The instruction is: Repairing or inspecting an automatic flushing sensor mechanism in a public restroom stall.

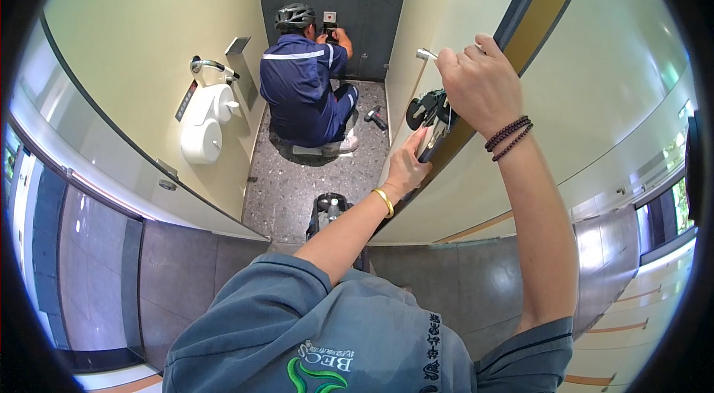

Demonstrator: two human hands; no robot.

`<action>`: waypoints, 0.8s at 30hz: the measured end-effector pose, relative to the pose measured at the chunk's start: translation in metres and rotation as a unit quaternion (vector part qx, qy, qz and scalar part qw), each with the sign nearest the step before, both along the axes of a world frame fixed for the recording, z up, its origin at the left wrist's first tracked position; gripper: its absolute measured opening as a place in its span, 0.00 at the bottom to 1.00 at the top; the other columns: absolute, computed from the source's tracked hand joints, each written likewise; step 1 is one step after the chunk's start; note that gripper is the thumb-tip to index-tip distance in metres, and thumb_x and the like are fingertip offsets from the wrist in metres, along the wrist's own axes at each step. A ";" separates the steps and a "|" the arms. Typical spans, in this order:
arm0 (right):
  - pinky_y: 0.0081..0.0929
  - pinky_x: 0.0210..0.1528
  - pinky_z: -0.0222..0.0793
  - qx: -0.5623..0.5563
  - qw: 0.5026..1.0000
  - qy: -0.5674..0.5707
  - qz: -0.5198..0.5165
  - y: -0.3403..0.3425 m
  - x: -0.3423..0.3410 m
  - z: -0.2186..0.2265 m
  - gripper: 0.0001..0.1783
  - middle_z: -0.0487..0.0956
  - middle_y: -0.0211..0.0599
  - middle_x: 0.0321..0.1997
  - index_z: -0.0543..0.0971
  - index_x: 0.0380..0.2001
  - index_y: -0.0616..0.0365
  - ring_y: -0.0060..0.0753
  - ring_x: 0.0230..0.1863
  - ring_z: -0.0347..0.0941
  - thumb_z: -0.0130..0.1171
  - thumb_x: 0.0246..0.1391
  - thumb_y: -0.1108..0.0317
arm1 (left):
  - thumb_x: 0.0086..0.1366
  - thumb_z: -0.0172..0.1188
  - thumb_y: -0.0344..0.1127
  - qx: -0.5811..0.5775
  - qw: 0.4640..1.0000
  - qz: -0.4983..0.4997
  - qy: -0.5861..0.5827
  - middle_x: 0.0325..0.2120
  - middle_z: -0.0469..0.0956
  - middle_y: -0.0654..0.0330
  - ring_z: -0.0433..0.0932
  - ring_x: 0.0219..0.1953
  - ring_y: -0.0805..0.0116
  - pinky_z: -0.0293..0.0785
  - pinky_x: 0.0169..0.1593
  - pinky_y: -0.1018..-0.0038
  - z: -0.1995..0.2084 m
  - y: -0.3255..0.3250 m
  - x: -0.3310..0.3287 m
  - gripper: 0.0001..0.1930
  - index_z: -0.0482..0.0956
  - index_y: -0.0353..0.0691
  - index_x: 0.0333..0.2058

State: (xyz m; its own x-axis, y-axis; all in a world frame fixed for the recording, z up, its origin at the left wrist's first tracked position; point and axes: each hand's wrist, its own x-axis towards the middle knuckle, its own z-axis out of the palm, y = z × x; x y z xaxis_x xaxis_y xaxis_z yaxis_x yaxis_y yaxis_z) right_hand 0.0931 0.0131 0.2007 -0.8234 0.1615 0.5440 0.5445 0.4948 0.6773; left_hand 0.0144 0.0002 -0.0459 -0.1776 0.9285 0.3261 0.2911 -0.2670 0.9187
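A pale partition door (476, 162) stands edge-on at my right, with a brown edge strip. Partway up its edge sits a black and metal door lock (428, 109). My left hand (407, 168), with a gold bangle on its wrist, grips the lower part of this lock, index finger stretched up along it and thumb at the door's edge. Above it, my right hand (483, 88) is closed in a fist beside the lock, a beaded bracelet on the wrist. A short silver metal piece (426, 55) shows beside its fingers; what the fist holds is mostly hidden.
In the stall, a helmeted co-worker in blue (301, 88) squats facing the dark back panel (372, 21). A cordless drill (376, 118) lies on the speckled floor. A black tool bag (321, 207) stands near me. The left wall carries a white paper dispenser (201, 140) and grab bar.
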 end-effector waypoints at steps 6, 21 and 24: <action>0.29 0.52 0.66 -0.004 1.000 0.004 0.006 0.000 -0.001 0.000 0.09 0.75 0.36 0.14 0.71 0.17 0.52 0.33 0.23 0.76 0.53 0.50 0.70 | 0.45 0.61 0.26 -0.007 1.000 -0.009 -0.023 0.57 0.70 0.49 0.72 0.57 0.52 0.69 0.59 0.68 0.001 0.000 -0.001 0.37 0.67 0.40 0.59; 0.30 0.53 0.66 -0.007 1.000 0.002 0.000 0.001 0.001 0.000 0.09 0.74 0.35 0.14 0.70 0.18 0.52 0.33 0.23 0.74 0.52 0.51 0.72 | 0.45 0.62 0.26 0.003 0.999 -0.012 -0.033 0.56 0.71 0.50 0.72 0.57 0.52 0.69 0.59 0.67 -0.004 0.003 0.001 0.36 0.67 0.40 0.58; 0.30 0.53 0.67 -0.003 1.000 0.002 -0.004 0.002 0.001 -0.002 0.10 0.72 0.32 0.14 0.69 0.18 0.52 0.32 0.22 0.73 0.52 0.52 0.72 | 0.45 0.61 0.26 0.000 1.000 -0.007 0.026 0.56 0.71 0.50 0.72 0.56 0.51 0.70 0.58 0.67 -0.001 0.002 0.000 0.36 0.67 0.40 0.58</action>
